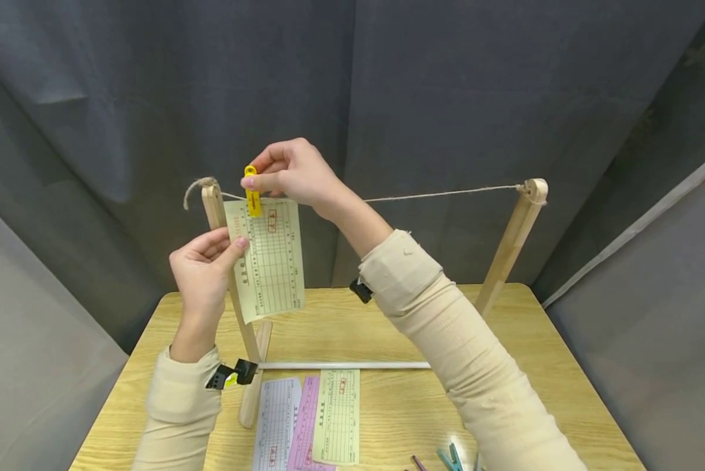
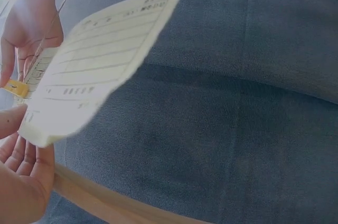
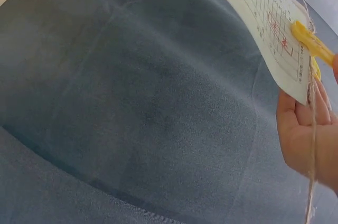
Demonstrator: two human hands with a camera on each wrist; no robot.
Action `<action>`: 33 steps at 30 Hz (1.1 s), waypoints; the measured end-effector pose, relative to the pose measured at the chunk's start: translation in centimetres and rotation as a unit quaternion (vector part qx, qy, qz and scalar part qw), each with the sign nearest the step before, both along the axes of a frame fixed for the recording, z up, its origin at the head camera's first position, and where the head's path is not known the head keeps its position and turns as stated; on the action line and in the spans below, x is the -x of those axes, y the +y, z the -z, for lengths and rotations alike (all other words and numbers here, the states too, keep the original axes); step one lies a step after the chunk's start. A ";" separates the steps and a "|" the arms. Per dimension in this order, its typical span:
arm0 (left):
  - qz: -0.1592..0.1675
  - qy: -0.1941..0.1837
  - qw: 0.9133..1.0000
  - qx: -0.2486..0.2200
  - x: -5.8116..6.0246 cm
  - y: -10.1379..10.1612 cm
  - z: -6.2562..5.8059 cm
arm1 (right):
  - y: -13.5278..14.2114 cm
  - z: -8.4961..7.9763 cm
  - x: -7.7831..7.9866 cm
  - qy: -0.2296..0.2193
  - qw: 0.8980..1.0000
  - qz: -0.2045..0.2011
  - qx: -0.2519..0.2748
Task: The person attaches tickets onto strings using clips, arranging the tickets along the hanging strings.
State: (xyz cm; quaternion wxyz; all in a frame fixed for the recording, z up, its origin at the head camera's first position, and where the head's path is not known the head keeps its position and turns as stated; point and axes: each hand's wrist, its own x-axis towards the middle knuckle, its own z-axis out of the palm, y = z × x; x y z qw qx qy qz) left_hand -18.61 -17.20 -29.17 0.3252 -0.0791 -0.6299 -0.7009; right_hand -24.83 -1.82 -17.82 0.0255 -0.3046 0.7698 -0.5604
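Note:
A pale yellow-green printed slip (image 1: pixel 276 268) hangs upright just below the twine line (image 1: pixel 447 193), close to the left post. My left hand (image 1: pixel 201 271) pinches its left edge between thumb and fingers. Up at the slip's top edge, my right hand (image 1: pixel 299 173) holds a yellow clothespin (image 1: pixel 254 201) by its upper end. In the right wrist view the clothespin (image 3: pixel 312 43) sits over the slip's edge, right at the twine (image 3: pixel 312 145). The left wrist view shows the slip (image 2: pixel 100 63) bowed, with the left thumb near one corner.
Wooden posts, left (image 1: pixel 214 208) and right (image 1: pixel 511 252), carry the twine. A white bar (image 1: pixel 341 365) runs low between them. On the table lie a white slip (image 1: pixel 277 418), a purple slip (image 1: pixel 305 418) and another yellow-green slip (image 1: pixel 337 418). Near the front edge is a teal clothespin (image 1: pixel 451 458).

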 end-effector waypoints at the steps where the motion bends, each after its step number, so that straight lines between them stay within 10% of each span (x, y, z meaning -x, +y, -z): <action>1: 0.000 0.000 1.000 0.001 0.0 0.0 0.0 | 0.0 0.0 0.0 -0.005 1.000 -0.003 -0.001; 33: -0.071 0.018 0.995 0.073 -0.7 -0.3 1.4 | 0.6 -0.2 0.2 0.016 0.998 -0.019 -0.057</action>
